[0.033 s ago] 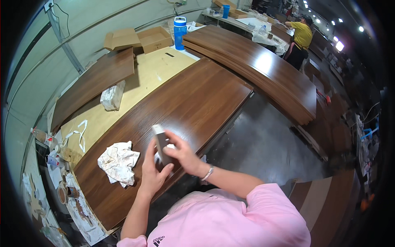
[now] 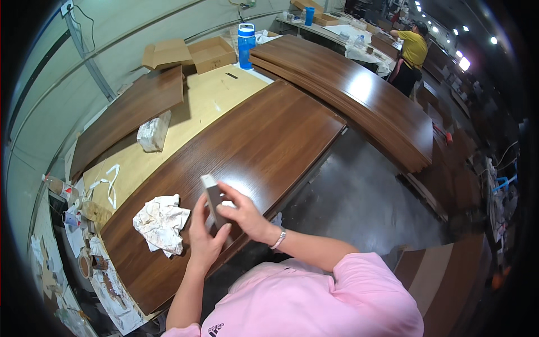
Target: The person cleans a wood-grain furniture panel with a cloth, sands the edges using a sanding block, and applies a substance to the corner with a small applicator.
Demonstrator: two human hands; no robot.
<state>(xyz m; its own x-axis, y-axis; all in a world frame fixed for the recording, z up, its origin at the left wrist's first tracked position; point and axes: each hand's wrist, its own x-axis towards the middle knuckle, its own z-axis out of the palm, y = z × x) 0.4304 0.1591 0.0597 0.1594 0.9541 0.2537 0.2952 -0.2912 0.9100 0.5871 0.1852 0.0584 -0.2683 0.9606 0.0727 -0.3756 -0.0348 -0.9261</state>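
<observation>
Over the near edge of a dark brown wood-grain panel (image 2: 247, 149), I hold a slim grey-brown rectangular block (image 2: 213, 197) with a pale end, tilted upward. Its exact kind I cannot make out. My left hand (image 2: 205, 237) is closed about its lower left side, the thumb near its bottom end. From the right, my right hand (image 2: 247, 216) grips it between thumb and fingers. A crumpled, stained white cloth (image 2: 161, 224) lies on the panel, left of my left hand.
Stacked brown panels (image 2: 342, 95) stand beyond on the right. Another panel (image 2: 132, 121) rests tilted on a wrapped block (image 2: 154, 132) at the left. A blue bottle (image 2: 246, 48) and an open cardboard box (image 2: 210, 54) stand at the back. A person in yellow (image 2: 414, 50) works far right.
Both hands and the block have shifted slightly left, and the block's pale upper end sits a little lower. The cloth and panels stay where they were.
</observation>
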